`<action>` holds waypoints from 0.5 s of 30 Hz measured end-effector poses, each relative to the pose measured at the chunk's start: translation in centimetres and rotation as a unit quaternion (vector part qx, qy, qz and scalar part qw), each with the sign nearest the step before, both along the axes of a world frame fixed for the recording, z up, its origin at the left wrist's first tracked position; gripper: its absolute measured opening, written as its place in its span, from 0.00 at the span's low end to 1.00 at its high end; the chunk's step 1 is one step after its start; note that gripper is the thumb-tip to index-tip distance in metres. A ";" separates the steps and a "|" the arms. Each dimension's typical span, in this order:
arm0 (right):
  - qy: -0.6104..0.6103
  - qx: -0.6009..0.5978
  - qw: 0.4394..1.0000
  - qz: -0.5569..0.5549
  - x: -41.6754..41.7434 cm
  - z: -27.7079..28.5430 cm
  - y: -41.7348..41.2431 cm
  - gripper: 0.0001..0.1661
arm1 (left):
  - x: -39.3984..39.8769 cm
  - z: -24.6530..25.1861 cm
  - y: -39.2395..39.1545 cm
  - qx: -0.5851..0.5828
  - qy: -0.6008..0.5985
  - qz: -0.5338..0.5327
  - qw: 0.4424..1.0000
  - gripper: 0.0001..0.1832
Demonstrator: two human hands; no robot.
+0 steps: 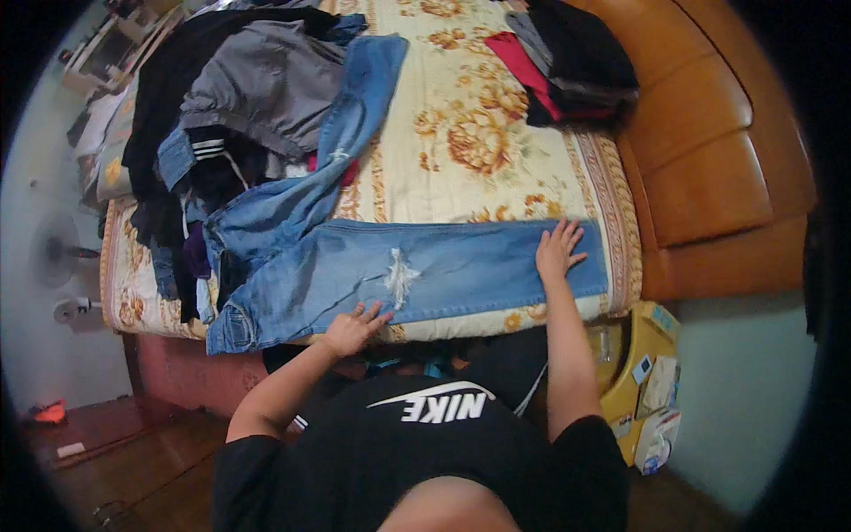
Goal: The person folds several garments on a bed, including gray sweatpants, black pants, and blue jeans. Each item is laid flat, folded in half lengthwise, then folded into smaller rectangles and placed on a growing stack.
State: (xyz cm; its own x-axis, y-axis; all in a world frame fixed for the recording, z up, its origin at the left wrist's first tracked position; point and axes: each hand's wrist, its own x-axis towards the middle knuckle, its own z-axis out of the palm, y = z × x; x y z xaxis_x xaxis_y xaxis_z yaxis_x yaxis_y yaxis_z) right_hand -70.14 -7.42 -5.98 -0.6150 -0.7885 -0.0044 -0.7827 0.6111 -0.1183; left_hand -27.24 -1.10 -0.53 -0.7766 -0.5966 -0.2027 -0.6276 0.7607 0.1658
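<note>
A pair of blue denim jeans (459,263) lies on the bed in front of me. One leg is stretched flat along the near edge, with a frayed white rip at the knee. The other leg bends away toward the far side over other clothes. My left hand (356,329) rests palm down on the near edge of the flat leg, close to the rip. Near the hem at the right, my right hand (560,251) presses on the denim with its fingers spread. Neither hand grips anything.
A grey garment (272,80) tops a heap of mixed clothes at left. Folded dark clothes (585,60) are stacked at the far right, beside the wooden headboard (705,133). The bed wears a floral cover (465,139). A yellow cabinet (638,366) stands at right; a fan (56,253) at left.
</note>
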 end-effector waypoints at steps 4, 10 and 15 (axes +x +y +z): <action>-0.020 -0.170 0.974 0.149 11.6 -0.6 -1.8 0.31 | -0.8 3.0 -5.0 0.073 0.132 0.171 0.974 0.12; -0.024 -0.090 0.970 0.224 18.1 -1.5 -1.5 0.30 | 1.0 1.7 -24.9 -0.205 0.279 0.338 0.875 0.11; -0.029 -0.109 0.966 0.231 17.8 -1.6 -1.7 0.28 | 2.1 -0.7 -34.9 0.109 0.259 0.562 0.778 0.28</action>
